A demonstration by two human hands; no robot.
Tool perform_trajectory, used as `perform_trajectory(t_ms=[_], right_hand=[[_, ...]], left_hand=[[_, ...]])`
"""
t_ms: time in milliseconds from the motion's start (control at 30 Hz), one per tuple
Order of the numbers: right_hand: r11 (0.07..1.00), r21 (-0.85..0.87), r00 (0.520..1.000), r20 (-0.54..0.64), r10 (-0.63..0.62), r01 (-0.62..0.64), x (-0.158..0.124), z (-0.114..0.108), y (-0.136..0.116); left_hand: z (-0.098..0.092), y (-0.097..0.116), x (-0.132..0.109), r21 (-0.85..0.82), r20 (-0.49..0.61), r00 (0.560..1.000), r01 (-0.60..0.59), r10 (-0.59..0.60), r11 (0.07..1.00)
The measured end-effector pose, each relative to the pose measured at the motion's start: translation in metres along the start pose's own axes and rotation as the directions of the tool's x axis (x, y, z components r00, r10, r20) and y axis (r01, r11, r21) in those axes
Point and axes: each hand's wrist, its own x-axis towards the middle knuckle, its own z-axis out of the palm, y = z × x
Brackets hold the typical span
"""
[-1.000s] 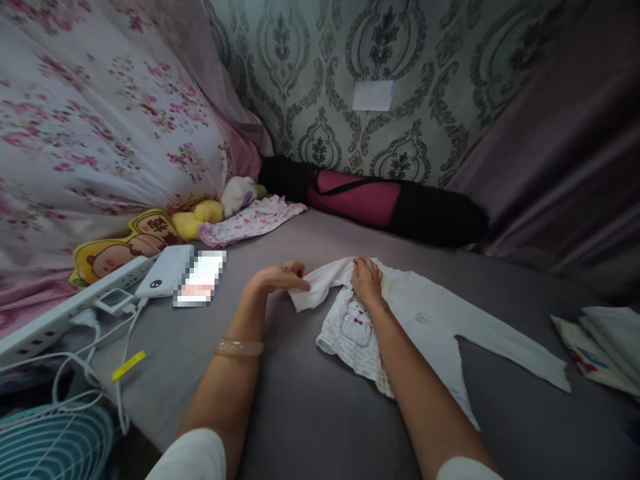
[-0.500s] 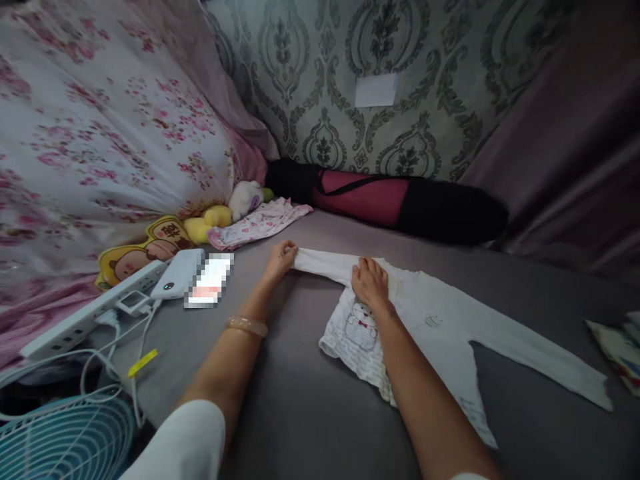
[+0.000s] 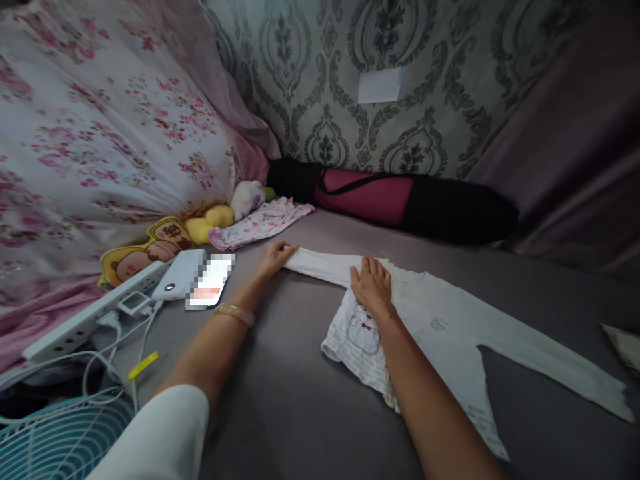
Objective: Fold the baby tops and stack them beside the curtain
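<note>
A small white long-sleeved shirt (image 3: 453, 360) lies spread on the grey bed surface, with a bear print near its lower left side and a small green print on the chest. My left hand (image 3: 276, 259) pinches the cuff of its left-hand sleeve (image 3: 325, 265), which is stretched straight. My right hand (image 3: 371, 283) rests flat on the shirt where that sleeve meets the body, fingers laid over the cloth. The other sleeve reaches out to the right. My right forearm covers part of the shirt's front.
Left of my arm are a phone (image 3: 213, 283), a white power bank (image 3: 179, 275), a power strip (image 3: 95, 313) with cables, and a blue fan (image 3: 65, 437). Plush toys and a folded pink-patterned cloth (image 3: 263, 223) lie behind. A long black-and-red bag (image 3: 365, 197) lines the wall.
My left hand has shifted slightly left with the cuff, and its grip has turned so the back of the hand shows more. My right hand stays on the shirt.
</note>
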Motion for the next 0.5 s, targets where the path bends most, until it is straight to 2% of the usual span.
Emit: perform_trajectory(t_ms=[100, 167, 333, 500], right_hand=[[1.000, -0.003, 1.000, -0.008, 0.002, -0.002, 0.001, 0.003, 0.001], [1.000, -0.007, 1.000, -0.009, 0.003, -0.003, 0.001, 0.005, 0.001], [1.000, -0.009, 1.000, 0.004, 0.010, -0.010, 0.001, 0.004, 0.002], [1.000, -0.016, 1.000, 0.029, 0.013, -0.012, -0.001, 0.001, 0.001]], left_hand=[[0.000, 0.003, 0.002, 0.163, -0.058, 0.992, -0.097, 0.108, 0.982], [-0.001, 0.007, 0.003, 0.265, -0.034, 0.987, -0.145, 0.160, 0.953], [0.000, 0.014, 0.010, 0.422, 0.023, 0.996, -0.087, 0.085, 0.903], [0.008, 0.004, 0.020, 0.411, 0.056, 0.996, -0.086, 0.069, 0.907]])
